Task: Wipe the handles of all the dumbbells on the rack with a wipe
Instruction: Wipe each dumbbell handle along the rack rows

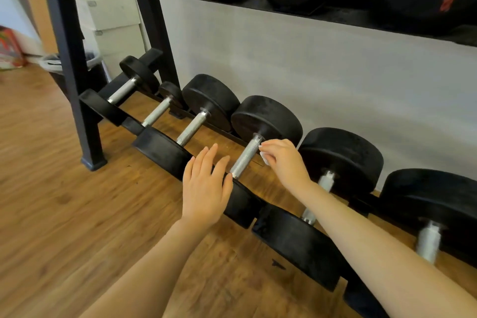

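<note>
Wood flooring (64, 214) runs under a black dumbbell rack (69, 41) set against a pale wall (309, 64), and from the head view I look down along its lower shelf. Six dumbbells lie there side by side, steel handles pointing toward me; an upper shelf carries heavier ones, one marked 12.5.

My right hand (282, 160) has its fingers curled round a small white wipe (264, 159), pressed to the far end of the fourth handle (245, 156), close to the back weight. I judge that is where a stroke along the bar begins.

My left hand (205, 188) lies flat, fingers straight, on the near weight (240, 204) of that same dumbbell, probably to stop it rolling while I rub.

Room is tight: each bar sits between two thick weights, and the neighbouring handles (192, 128) lie close on either side. Above the handles, up to the upper shelf, the space is open, so I can lift clear and move across.
</note>
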A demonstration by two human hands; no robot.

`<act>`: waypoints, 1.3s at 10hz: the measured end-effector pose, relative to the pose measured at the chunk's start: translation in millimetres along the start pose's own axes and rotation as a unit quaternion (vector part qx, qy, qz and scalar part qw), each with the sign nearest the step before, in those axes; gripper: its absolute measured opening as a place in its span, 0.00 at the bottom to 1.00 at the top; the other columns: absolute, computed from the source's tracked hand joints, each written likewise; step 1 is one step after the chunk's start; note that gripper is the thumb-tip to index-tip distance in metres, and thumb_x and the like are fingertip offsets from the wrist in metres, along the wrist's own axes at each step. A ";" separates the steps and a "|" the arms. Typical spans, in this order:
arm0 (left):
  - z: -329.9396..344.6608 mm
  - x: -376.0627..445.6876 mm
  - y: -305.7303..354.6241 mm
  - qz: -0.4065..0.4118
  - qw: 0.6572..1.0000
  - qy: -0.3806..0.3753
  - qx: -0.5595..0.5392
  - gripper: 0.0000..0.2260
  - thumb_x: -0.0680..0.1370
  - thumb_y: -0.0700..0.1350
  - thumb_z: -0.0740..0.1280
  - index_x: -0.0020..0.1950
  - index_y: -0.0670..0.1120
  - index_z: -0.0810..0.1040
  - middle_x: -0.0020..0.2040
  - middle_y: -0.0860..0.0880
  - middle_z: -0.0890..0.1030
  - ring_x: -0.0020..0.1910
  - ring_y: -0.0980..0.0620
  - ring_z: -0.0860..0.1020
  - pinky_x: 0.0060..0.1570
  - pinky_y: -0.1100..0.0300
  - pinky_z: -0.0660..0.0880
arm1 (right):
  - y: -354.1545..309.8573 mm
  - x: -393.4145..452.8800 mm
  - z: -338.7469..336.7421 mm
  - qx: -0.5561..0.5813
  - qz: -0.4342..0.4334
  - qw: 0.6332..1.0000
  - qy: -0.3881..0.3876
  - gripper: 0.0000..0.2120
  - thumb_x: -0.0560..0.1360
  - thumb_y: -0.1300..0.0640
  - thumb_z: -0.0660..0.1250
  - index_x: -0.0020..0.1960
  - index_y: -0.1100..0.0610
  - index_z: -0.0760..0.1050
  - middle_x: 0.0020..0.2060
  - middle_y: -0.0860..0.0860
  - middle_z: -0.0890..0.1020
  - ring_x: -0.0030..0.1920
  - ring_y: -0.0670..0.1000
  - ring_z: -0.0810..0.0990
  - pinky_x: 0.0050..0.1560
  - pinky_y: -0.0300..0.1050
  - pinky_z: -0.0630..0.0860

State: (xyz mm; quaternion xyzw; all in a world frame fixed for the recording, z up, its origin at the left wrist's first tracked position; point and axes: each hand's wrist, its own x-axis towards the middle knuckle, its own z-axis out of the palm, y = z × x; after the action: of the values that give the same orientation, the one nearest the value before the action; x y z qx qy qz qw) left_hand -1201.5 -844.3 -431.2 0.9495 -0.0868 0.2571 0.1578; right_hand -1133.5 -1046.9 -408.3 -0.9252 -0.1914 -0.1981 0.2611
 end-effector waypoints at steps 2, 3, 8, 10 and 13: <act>11.3 -2.7 -19.4 -0.058 0.997 -0.031 -0.043 0.24 0.81 0.55 0.50 0.68 0.47 0.76 0.73 0.44 0.70 0.74 0.43 0.66 0.72 0.44 0.60 | 6.7 12.5 28.8 -0.022 0.022 0.999 -0.009 0.12 0.79 0.59 0.64 0.60 0.60 0.80 0.56 0.53 0.81 0.57 0.50 0.75 0.58 0.40 0.73; 16.6 -3.0 -20.5 -0.079 0.992 -0.043 -0.084 0.25 0.80 0.57 0.49 0.70 0.48 0.74 0.74 0.46 0.69 0.74 0.46 0.66 0.72 0.45 0.63 | 9.4 15.5 37.4 -0.038 0.019 0.999 -0.005 0.12 0.79 0.59 0.64 0.60 0.60 0.79 0.56 0.53 0.81 0.56 0.50 0.75 0.57 0.41 0.74; 30.0 -4.6 -21.4 -0.082 0.988 0.037 -0.129 0.20 0.78 0.48 0.56 0.65 0.45 0.79 0.68 0.45 0.76 0.68 0.44 0.72 0.65 0.46 0.70 | 29.9 21.5 67.6 -0.064 0.026 0.998 0.011 0.23 0.81 0.45 0.49 0.65 0.53 0.75 0.62 0.48 0.75 0.62 0.44 0.69 0.59 0.29 0.62; 30.6 -5.4 -23.6 -0.083 0.988 0.026 -0.124 0.20 0.78 0.49 0.56 0.66 0.46 0.78 0.68 0.47 0.76 0.69 0.46 0.71 0.67 0.47 0.68 | 37.0 16.8 67.4 -0.065 0.035 0.997 0.011 0.21 0.82 0.46 0.51 0.69 0.53 0.71 0.65 0.48 0.74 0.63 0.39 0.67 0.62 0.27 0.60; 27.9 -4.9 -21.9 -0.089 0.989 0.011 -0.120 0.21 0.78 0.50 0.55 0.66 0.48 0.78 0.69 0.48 0.75 0.70 0.47 0.70 0.68 0.48 0.67 | 28.4 13.4 63.5 -0.125 -0.064 0.990 -0.033 0.23 0.73 0.62 0.70 0.67 0.59 0.73 0.62 0.54 0.77 0.64 0.52 0.72 0.57 0.49 0.78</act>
State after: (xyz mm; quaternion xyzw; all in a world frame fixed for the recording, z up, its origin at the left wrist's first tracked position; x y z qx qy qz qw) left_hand -1187.5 -833.0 -462.1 0.9248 -0.0300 0.2401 0.2937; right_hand -1092.2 -1030.5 -463.5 -0.9422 -0.2327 -0.2066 0.1242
